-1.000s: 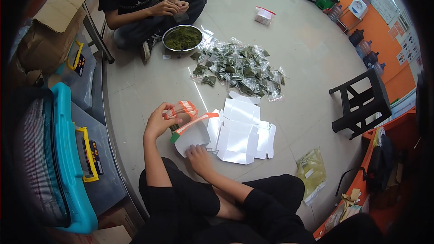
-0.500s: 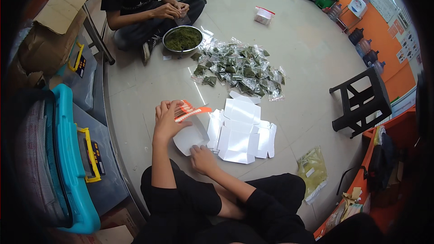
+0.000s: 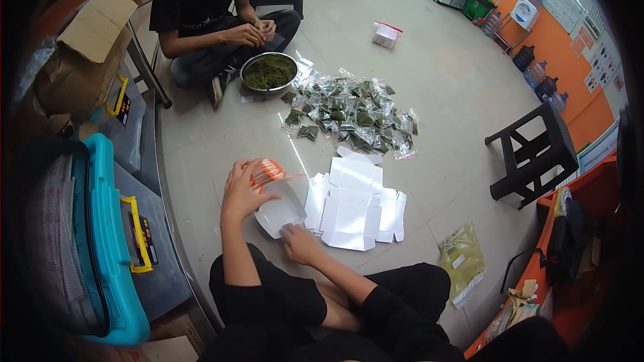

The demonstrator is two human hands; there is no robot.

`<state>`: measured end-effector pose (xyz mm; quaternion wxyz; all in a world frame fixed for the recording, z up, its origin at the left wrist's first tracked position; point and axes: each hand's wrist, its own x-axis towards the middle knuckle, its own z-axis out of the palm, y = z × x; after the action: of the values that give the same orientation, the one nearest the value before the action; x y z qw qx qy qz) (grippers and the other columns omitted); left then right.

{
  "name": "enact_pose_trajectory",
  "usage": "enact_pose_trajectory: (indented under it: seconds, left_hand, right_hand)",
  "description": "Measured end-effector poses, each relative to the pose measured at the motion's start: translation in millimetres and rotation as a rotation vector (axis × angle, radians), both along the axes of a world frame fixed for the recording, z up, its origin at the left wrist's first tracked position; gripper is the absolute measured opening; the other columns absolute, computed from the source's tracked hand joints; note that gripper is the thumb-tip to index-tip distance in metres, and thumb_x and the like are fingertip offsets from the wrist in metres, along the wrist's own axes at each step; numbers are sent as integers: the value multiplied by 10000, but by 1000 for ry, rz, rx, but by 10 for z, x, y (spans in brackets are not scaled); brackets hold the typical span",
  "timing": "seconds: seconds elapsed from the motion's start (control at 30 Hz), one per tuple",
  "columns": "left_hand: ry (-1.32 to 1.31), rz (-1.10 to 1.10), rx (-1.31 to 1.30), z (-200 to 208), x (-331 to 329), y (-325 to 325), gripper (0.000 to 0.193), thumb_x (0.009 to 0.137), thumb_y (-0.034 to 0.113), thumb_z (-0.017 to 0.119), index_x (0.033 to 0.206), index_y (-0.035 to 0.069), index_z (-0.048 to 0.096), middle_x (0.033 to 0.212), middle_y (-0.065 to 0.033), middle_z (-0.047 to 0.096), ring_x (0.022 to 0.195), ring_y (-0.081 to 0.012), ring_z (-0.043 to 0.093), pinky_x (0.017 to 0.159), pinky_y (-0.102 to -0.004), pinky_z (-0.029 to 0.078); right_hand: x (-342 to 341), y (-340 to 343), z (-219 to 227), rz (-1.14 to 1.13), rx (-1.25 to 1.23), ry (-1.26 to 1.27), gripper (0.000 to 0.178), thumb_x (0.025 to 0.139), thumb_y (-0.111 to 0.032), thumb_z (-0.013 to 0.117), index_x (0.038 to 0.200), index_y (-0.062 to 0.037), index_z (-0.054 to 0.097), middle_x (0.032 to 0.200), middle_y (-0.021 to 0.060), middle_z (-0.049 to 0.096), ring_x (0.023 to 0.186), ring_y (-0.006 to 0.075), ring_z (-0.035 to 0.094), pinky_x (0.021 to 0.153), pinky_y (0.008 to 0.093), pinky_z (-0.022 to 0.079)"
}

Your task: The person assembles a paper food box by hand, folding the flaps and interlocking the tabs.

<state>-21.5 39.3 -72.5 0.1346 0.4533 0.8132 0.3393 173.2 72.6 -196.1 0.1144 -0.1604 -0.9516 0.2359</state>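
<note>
I sit on the floor with a flat white carton with orange stripes [image 3: 276,196] held between both hands. My left hand [image 3: 239,191] grips its upper left edge near the striped flap. My right hand [image 3: 299,241] pinches its lower edge close to my knee. Just to the right lies a spread stack of flat white carton blanks [image 3: 355,202] on the floor.
A person in black sits across from me, hands together above a metal bowl of green leaves [image 3: 269,71]. Several small clear bags of green leaves [image 3: 352,117] lie beyond the blanks. A black stool [image 3: 532,153], a yellow-green bag [image 3: 461,261] and a turquoise case [image 3: 100,241] surround me.
My left hand has moved right and down with the striped carton, bringing it closer to my right hand; the carton now lies flatter between both hands.
</note>
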Motion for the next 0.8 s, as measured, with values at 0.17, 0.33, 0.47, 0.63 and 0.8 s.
enact_pose_trajectory:
  seconds: [0.17, 0.33, 0.47, 0.63, 0.8]
  left_hand:
    - [-92, 7, 15, 22, -114, -500, 1015, 469, 354, 890, 1321, 108, 396, 1253, -136, 393, 1248, -313, 376, 1023, -392, 367]
    - [-251, 91, -158, 44, -101, -622, 845, 523, 301, 881, 1210, 89, 436, 1214, -120, 390, 1144, -288, 419, 997, -391, 379]
    - [-62, 98, 112, 341, 131, -312, 633, 588, 240, 850, 1087, 65, 503, 1122, -94, 449, 1018, -249, 480, 891, -371, 434]
    - [-370, -167, -31, 433, 509, -66, 333, 773, 260, 716, 956, 20, 573, 775, -56, 573, 649, -143, 574, 593, -250, 453]
    - [-943, -43, -170, 191, 729, 10, 511, 830, 445, 639, 996, -25, 532, 752, -51, 573, 627, -153, 629, 556, -248, 472]
  right_hand:
    - [-105, 162, 459, -312, -426, 166, 259, 768, -123, 561, 1005, -35, 507, 917, 162, 554, 765, 306, 550, 737, 366, 459]
    - [-278, 641, 726, -537, -261, 629, 352, 759, -95, 595, 1094, -45, 501, 915, 83, 596, 816, 234, 537, 729, 322, 442]
    - [-311, 924, 748, -419, -138, 623, 337, 765, -73, 606, 1096, -60, 543, 937, 52, 619, 854, 205, 536, 725, 312, 433]
    - [-339, 950, 597, -388, -348, 591, 100, 768, -83, 643, 864, -52, 642, 846, 59, 634, 752, 179, 559, 668, 295, 442]
    - [-324, 837, 615, -410, -389, 611, 107, 794, -121, 653, 856, -35, 637, 790, 76, 624, 672, 189, 568, 619, 294, 449]
